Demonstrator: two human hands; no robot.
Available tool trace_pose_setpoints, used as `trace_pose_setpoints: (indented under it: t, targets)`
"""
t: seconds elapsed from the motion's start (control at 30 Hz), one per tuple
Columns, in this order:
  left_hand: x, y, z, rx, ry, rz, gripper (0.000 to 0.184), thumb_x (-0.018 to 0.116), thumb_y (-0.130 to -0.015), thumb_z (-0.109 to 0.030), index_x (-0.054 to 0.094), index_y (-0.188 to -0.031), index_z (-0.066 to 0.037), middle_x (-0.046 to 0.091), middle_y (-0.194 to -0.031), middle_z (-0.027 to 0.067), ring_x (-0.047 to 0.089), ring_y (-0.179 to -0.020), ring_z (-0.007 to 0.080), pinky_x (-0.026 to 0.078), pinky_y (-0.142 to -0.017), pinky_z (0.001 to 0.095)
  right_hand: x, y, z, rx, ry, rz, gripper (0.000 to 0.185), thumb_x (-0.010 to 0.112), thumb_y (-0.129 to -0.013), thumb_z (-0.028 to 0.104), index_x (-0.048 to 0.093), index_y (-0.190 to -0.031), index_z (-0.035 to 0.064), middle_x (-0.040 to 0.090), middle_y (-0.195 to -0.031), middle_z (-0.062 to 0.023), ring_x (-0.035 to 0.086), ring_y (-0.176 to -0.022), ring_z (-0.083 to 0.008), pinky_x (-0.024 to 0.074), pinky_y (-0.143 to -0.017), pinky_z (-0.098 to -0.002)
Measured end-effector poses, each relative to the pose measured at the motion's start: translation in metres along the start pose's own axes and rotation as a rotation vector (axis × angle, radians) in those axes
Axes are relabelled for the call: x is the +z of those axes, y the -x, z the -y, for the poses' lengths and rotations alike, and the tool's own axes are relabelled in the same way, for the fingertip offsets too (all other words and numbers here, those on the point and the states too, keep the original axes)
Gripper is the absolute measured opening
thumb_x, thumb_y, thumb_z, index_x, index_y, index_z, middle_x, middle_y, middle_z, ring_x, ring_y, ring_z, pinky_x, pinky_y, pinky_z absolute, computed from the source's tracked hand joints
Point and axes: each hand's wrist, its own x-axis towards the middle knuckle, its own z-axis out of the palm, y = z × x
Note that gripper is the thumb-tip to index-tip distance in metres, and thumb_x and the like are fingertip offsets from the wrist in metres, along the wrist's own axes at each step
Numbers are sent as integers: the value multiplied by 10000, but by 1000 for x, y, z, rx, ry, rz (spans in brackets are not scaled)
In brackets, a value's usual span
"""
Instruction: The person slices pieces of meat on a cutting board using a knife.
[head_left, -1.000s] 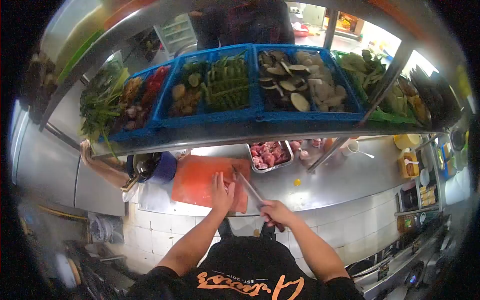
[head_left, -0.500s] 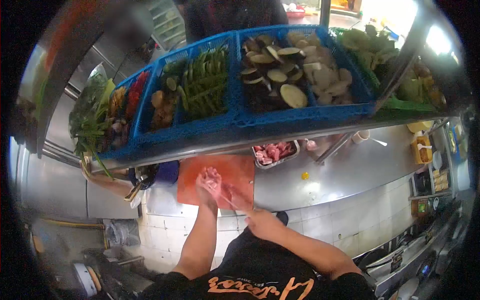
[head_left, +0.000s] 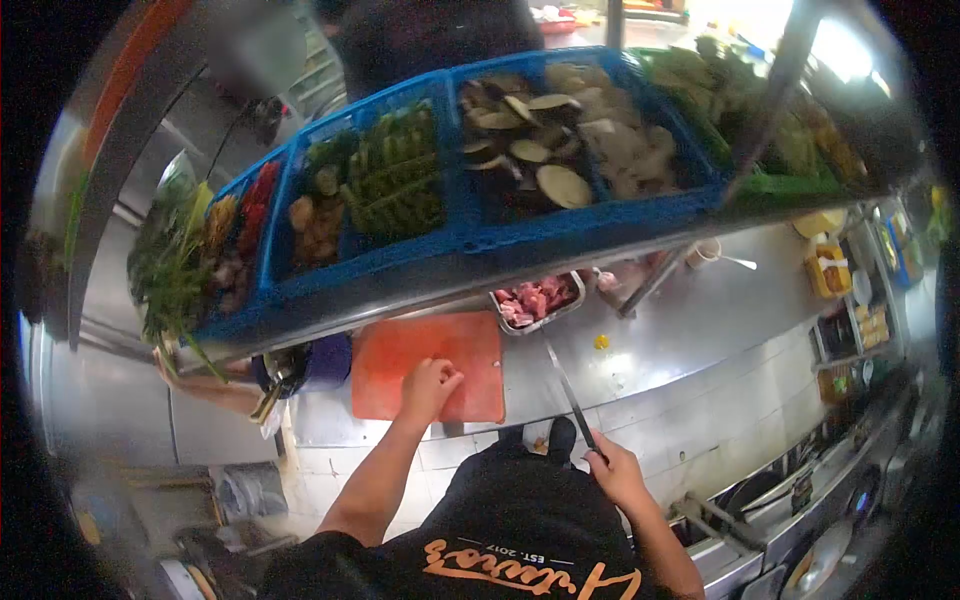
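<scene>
An orange-red cutting board [head_left: 380, 365] lies on the steel counter. Over its right half is my left hand [head_left: 430, 388], fingers curled together; whatever they may hold is too small to make out. My right hand [head_left: 615, 470] is wrapped round the handle of a long knife [head_left: 568, 385], to the right of the board, its blade pointing up toward the meat tray. Pieces of raw pink meat [head_left: 535, 298] fill a metal tray [head_left: 545, 322] behind the board's right corner.
Blue baskets [head_left: 470, 235] of cut vegetables stand on a shelf above the counter. Left of the board is a dark blue container [head_left: 328, 362]. A white cup [head_left: 703, 253] and a yellow container [head_left: 828, 270] are at the right. Another person [head_left: 430, 40] stands behind the shelf.
The knife has swung away from the board to the right with my right hand. My left hand, palm up with meat half a second ago, is now turned over and curled above the board.
</scene>
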Motion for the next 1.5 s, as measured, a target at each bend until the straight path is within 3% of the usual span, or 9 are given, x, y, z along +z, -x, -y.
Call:
trace_pose_setpoints:
  t: [0.13,0.37,0.57,0.73,0.87,1.03,1.07,1.27,1.5]
  targets:
    - [16,12,11,17,-55,30,276,749,-848,-349,708,-892,-79,682,-937,129,685,-891,318,547,-783,441,1,11,11,102,-26,-56,460,642,-947,170,581,-1391,69,678,-1155,-265,671,-1074,-405,524,-935,-427]
    - [30,5,24,191,-143,117,146,699,-839,-212,671,-869,-72,673,-850,112,670,-830,294,533,-746,435,0,21,12,112,-58,-173,474,631,-958,196,564,-1417,97,670,-1196,-239,657,-1093,-387,512,-950,-418]
    - [16,-93,-9,-292,918,300,121,603,-881,-174,634,-830,-68,636,-721,69,617,-615,175,497,-549,323,4,43,6,141,-110,-288,459,631,-948,168,574,-1399,109,692,-1110,-221,674,-1019,-389,533,-890,-432]
    - [21,-233,-20,-163,1427,382,254,636,-863,-294,621,-788,-51,592,-634,88,584,-530,216,496,-477,344,6,61,4,243,-88,-319,476,637,-938,153,569,-1406,95,683,-1196,-227,671,-1090,-384,526,-939,-415]
    - [42,-303,-16,-192,1610,362,238,662,-838,-289,633,-809,-54,598,-656,102,584,-553,240,517,-526,377,19,76,-4,239,-74,-430,477,649,-930,148,579,-1397,80,702,-1065,-201,696,-950,-308,532,-860,-376]
    - [31,-298,-33,-200,1428,323,229,669,-831,-286,643,-838,-59,610,-697,108,593,-601,250,517,-566,392,34,89,2,304,-67,-489,447,663,-930,126,599,-1367,55,674,-865,-169,655,-763,-219,525,-738,-332]
    - [31,-297,-35,-194,1368,320,228,671,-830,-285,645,-843,-59,613,-705,110,595,-610,252,517,-574,395,30,91,11,411,-120,-395,462,644,-931,84,584,-1389,52,689,-1190,-233,692,-1050,-364,528,-924,-408]
    - [6,-279,-49,-33,796,256,225,680,-821,-282,657,-877,-65,628,-754,117,606,-668,265,518,-622,412,39,102,20,542,-239,-394,456,634,-930,39,579,-1382,19,691,-1193,-234,700,-1046,-353,531,-914,-406]
    - [-94,-265,99,116,-146,-288,233,691,-812,-278,671,-916,-71,646,-812,126,618,-735,280,518,-679,432,44,104,7,516,-138,-378,453,637,-914,31,601,-1366,38,707,-1080,-208,694,-894,-340,538,-840,-406]
